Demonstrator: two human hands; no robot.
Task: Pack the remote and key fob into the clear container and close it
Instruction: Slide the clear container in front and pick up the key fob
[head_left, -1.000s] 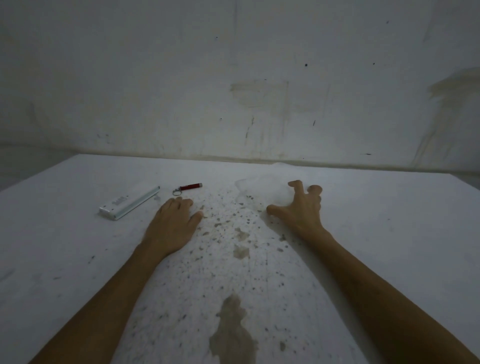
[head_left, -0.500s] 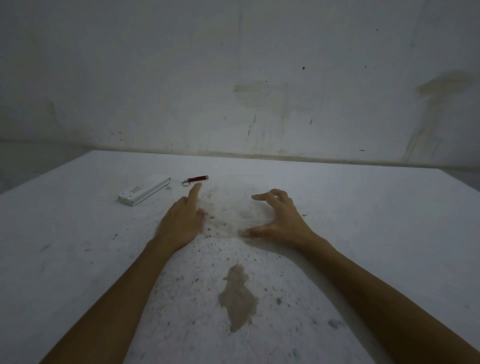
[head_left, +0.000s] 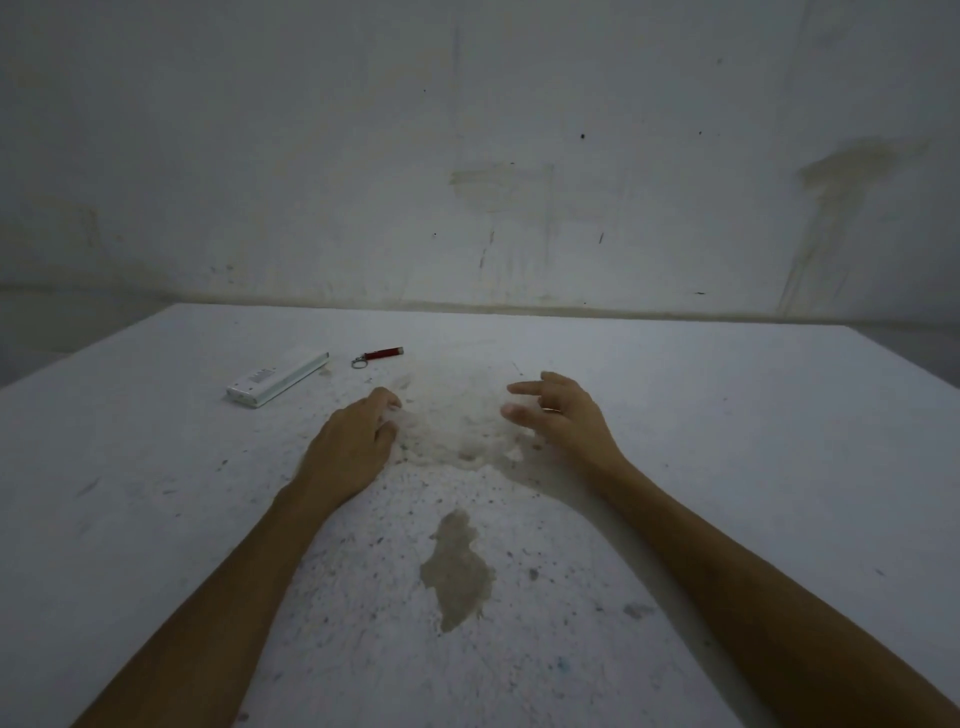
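A clear container (head_left: 457, 415) stands on the white table (head_left: 727, 441), faint and almost see-through, between my two hands. My left hand (head_left: 353, 447) presses curled fingers against its left side. My right hand (head_left: 563, 418) grips its right side, thumb and fingers spread around the wall. A white remote (head_left: 278, 378) lies flat to the far left of my left hand. A red key fob (head_left: 379, 356) with a small ring lies just right of the remote's far end. Neither hand touches the remote or the fob.
A stained wall (head_left: 498, 182) rises directly behind the table's far edge. A brownish worn patch (head_left: 457, 566) and dark speckles mark the tabletop between my forearms. The table's left corner edge runs at an angle near the remote.
My right hand has drawn the clear container nearer and toward the middle. My left hand has moved right, curling its fingers against the container's left side. The remote and fob have stayed put.
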